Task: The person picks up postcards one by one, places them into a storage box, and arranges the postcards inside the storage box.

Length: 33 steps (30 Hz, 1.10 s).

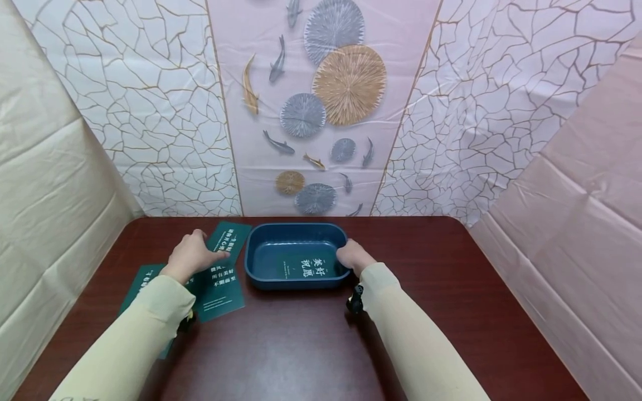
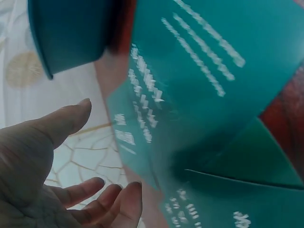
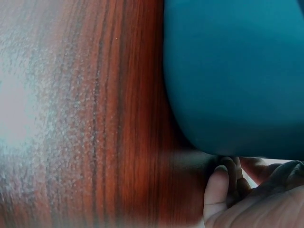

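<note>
A deep blue rectangular tray (image 1: pixel 296 283) stands at the back middle of the table, with a green card (image 1: pixel 307 267) bearing white characters lying inside it. At the tray's right end my right hand (image 1: pixel 355 256) grips the rim; the right wrist view shows its fingers bent against the end wall. Over several overlapping green cards (image 1: pixel 220 301) left of the tray hovers my left hand (image 1: pixel 193 257). Its thumb and fingers (image 2: pixel 124 202) are spread apart with nothing between them. The left forearm covers part of the cards.
The dark red-brown wooden table (image 1: pixel 281 345) ends at the back against a patterned cloth (image 1: pixel 165 111) with fish and round motifs. Pale fabric walls (image 1: pixel 567 223) rise at both sides. Black wrist devices (image 1: pixel 355 299) hang under the cuffs.
</note>
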Available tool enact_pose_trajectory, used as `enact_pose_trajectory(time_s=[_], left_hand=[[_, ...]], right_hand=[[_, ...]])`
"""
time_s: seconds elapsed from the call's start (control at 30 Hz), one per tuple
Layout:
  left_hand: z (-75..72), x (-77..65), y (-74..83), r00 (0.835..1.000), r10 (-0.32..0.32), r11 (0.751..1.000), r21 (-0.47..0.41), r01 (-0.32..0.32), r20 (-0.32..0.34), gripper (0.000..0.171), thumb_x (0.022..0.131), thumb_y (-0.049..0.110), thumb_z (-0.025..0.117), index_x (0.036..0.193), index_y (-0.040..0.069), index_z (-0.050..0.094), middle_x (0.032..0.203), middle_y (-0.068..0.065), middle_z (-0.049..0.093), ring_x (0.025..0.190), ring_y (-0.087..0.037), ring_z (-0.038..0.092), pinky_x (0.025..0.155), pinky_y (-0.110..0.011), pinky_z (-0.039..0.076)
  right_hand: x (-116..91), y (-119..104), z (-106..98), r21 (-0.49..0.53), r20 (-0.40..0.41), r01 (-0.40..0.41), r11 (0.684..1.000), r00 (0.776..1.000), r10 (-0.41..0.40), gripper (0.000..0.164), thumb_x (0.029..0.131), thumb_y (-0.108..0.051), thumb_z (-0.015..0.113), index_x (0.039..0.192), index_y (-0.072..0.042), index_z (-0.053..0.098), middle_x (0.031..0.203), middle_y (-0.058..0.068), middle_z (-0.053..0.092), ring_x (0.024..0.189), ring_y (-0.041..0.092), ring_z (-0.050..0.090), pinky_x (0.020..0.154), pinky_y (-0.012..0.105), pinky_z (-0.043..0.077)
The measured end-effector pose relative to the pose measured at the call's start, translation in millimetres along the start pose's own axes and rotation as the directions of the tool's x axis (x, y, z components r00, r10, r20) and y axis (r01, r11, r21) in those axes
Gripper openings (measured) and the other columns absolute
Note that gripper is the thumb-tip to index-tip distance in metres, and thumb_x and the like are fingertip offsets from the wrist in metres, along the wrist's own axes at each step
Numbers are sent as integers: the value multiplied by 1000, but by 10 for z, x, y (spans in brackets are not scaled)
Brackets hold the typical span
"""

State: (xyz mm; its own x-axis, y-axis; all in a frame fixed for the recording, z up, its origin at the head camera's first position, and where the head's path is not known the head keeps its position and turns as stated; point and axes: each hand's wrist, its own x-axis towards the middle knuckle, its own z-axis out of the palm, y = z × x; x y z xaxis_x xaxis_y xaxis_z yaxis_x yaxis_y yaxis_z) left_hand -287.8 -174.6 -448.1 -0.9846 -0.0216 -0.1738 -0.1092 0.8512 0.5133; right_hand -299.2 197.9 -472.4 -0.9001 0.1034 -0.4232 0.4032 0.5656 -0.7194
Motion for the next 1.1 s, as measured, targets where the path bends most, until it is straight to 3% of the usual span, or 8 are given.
enact_pose_trajectory(time_s=[0.33,0.67,1.1], left_hand=[[107,80,-98,998,-51,997,65,48,45,107,81,56,70,142,-16,20,127,-38,35,107,-49,42,90,-64,40],[177,110,-36,996,-75,988,139,69,38,110,77,62,70,135,-21,27,116,-38,37,103,-51,39,85,-63,42],[228,143,-45,995,-100,985,145,96,22,108,74,61,74,129,-21,32,106,-35,39,100,-49,38,83,-59,42]], right_hand=[[11,-3,-1,5,-9,1,1000,1000,-1,56,101,-11,39,152,1,19,153,18,28,135,33,33,105,54,32],[20,7,-10,-14,-12,4,1000,1000,-4,60,101,-13,40,153,0,14,156,17,21,140,34,25,108,53,28],[23,17,-9,-12,-13,1,1000,1000,-1,60,101,-12,41,153,0,16,155,16,24,137,32,29,107,51,31]])
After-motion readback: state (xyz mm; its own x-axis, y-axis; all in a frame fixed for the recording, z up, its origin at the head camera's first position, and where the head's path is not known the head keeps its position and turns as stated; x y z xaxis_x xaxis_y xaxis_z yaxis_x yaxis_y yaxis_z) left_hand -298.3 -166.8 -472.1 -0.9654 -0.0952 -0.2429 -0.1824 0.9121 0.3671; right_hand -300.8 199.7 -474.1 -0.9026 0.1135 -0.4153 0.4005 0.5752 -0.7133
